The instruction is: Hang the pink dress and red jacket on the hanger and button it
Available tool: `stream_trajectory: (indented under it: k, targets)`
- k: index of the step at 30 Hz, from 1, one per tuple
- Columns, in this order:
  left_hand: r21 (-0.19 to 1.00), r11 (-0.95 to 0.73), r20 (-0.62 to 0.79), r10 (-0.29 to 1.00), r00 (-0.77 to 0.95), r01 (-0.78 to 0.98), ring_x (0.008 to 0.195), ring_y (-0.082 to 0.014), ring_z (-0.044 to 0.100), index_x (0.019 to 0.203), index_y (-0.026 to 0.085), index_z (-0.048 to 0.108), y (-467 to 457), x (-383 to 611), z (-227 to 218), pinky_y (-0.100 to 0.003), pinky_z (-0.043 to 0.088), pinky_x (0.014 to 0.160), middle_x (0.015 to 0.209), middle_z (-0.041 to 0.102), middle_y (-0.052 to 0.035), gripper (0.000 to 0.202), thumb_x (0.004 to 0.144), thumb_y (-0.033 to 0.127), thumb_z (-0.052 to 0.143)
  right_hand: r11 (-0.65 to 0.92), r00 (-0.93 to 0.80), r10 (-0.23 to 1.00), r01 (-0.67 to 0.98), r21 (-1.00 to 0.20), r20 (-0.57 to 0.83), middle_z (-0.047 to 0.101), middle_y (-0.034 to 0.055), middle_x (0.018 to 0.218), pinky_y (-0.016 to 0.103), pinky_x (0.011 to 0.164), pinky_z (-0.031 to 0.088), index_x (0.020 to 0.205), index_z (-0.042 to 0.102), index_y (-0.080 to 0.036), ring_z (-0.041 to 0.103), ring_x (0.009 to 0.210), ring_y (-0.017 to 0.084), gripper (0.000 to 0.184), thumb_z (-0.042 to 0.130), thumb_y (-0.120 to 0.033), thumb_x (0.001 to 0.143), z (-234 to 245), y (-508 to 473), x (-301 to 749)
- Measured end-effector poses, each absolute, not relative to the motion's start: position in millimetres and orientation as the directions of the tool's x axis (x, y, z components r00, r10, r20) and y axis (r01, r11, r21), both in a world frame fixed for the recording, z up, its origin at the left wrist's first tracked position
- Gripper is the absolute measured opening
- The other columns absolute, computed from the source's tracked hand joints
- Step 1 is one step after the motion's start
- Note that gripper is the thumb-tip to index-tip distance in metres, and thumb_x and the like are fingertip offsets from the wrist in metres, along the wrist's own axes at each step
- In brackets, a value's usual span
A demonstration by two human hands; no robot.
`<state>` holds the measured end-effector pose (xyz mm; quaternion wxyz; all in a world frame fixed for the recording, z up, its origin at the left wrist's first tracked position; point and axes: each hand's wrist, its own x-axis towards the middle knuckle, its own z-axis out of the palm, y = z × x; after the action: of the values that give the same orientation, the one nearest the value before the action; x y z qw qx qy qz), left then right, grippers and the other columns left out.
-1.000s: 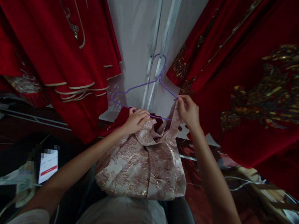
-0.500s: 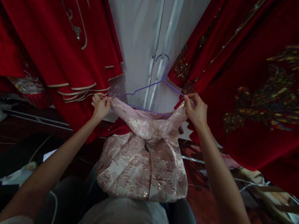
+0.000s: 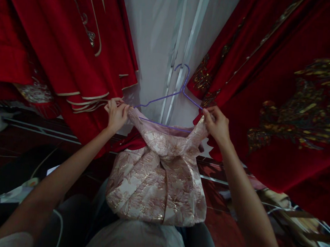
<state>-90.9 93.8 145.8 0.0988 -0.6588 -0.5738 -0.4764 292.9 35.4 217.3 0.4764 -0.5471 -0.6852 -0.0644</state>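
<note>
A pale pink brocade dress (image 3: 154,183) with gold-toned floral patterning spreads in front of my body, its lower part over my lap. A thin purple hanger (image 3: 167,96) lies at its neckline, hook pointing away from me. The hanger's lower bar crosses the pink lining inside the neckline. My left hand (image 3: 117,115) pinches the dress's left shoulder, close to the hanger's left end. On the other side, my right hand (image 3: 216,123) is closed on the right shoulder, thumb and fingers at the hanger's right end. My fingers hide the exact fit of both ends.
Red garments with cream edging (image 3: 92,68) hang at left. More red cloth with gold sequin embroidery (image 3: 323,109) hangs at right. Between them stands a pale panel with metal strips (image 3: 149,31). A wooden frame (image 3: 297,214) with cloth is low at right; a white item (image 3: 18,192) lies low at left.
My left hand has moved a little right with the dress's left shoulder, bringing it up to the hanger's left end. My right hand keeps its grip. The whole view has shifted slightly.
</note>
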Motion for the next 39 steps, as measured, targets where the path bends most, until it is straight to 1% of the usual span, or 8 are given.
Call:
stream_trajectory:
  k: [8,12,14,18,24,31,35,39]
  targets:
    - [0.465,-0.423,0.744,0.663,-0.085,0.777,0.11,-0.0274,0.048,0.084,0.017,0.061,121.8,-63.0,157.7,-0.043,0.034,0.097,0.111,0.056,-0.0122,0.032,0.092,0.04,0.04,0.391,0.042,0.707,0.809,-0.439,0.706,0.064,0.0017,0.07,0.025,0.06,0.042,0.086,0.058,-0.022,0.056,0.061,0.016,0.04,0.043,-0.059,0.088,221.8,33.3,296.0]
    - [0.575,-0.534,0.633,0.77,0.077,0.62,0.087,-0.0192,0.056,0.086,0.016,0.061,130.7,-81.0,150.1,-0.03,0.044,0.084,0.089,0.063,-0.0072,0.043,0.093,0.046,0.032,0.392,0.043,0.714,0.803,-0.449,0.699,0.063,0.0012,0.07,0.025,0.06,0.041,0.086,0.058,-0.021,0.056,0.061,0.015,0.04,0.044,-0.059,0.088,219.7,36.7,296.6]
    - [0.605,-0.569,0.601,0.785,0.15,0.557,0.084,-0.0177,0.057,0.091,0.016,0.062,126.5,-90.5,148.4,-0.027,0.045,0.081,0.088,0.064,-0.0057,0.044,0.092,0.05,0.033,0.387,0.053,0.722,0.796,-0.466,0.69,0.062,0.0006,0.068,0.024,0.059,0.04,0.087,0.058,-0.021,0.055,0.059,0.014,0.04,0.044,-0.059,0.088,217.4,39.1,296.6]
    - [0.623,-0.595,0.611,0.776,0.159,0.508,0.092,-0.0189,0.06,0.104,0.016,0.064,114.2,-101.2,147.4,-0.027,0.046,0.085,0.101,0.068,-0.0065,0.045,0.086,0.054,0.046,0.4,0.05,0.722,0.784,-0.475,0.69,0.062,0.0011,0.07,0.025,0.059,0.04,0.087,0.058,-0.021,0.056,0.062,0.015,0.042,0.045,-0.06,0.086,214.6,41.7,296.6]
    - [0.69,-0.58,0.602,0.792,0.101,0.434,0.091,-0.0214,0.064,0.097,0.014,0.071,124.2,-91.7,152.9,-0.03,0.049,0.084,0.1,0.071,-0.0095,0.05,0.081,0.058,0.053,0.418,0.026,0.724,0.779,-0.468,0.69,0.062,0.0008,0.07,0.026,0.061,0.041,0.086,0.058,-0.022,0.057,0.063,0.016,0.04,0.044,-0.06,0.087,215.5,40.4,294.3]
    - [0.664,-0.621,0.554,0.783,0.283,0.417,0.085,-0.021,0.064,0.091,0.014,0.073,126.3,-56.1,181.3,-0.029,0.049,0.078,0.092,0.073,-0.0072,0.052,0.08,0.061,0.052,0.404,0.025,0.732,0.788,-0.465,0.68,0.06,-0.0001,0.067,0.026,0.061,0.041,0.086,0.057,-0.023,0.055,0.061,0.016,0.039,0.043,-0.059,0.087,217.7,40.8,296.4]
    - [0.71,-0.601,0.564,0.797,0.215,0.367,0.087,-0.0202,0.064,0.094,0.014,0.07,128.8,-56.3,171.4,-0.028,0.049,0.08,0.095,0.072,-0.0072,0.053,0.082,0.061,0.049,0.405,0.024,0.738,0.784,-0.471,0.674,0.062,0.0002,0.07,0.026,0.062,0.041,0.086,0.057,-0.022,0.056,0.062,0.015,0.038,0.044,-0.058,0.087,216.7,41.6,296.4]
    - [0.875,-0.412,0.439,0.897,-0.057,0.253,0.083,-0.019,0.065,0.096,0.014,0.064,138.9,-66.5,134.1,-0.031,0.051,0.076,0.091,0.07,-0.0096,0.058,0.089,0.061,0.032,0.41,0.036,0.719,0.784,-0.466,0.694,0.063,0.0013,0.072,0.026,0.062,0.041,0.086,0.058,-0.022,0.058,0.065,0.016,0.039,0.043,-0.058,0.088,212.6,44.0,294.4]
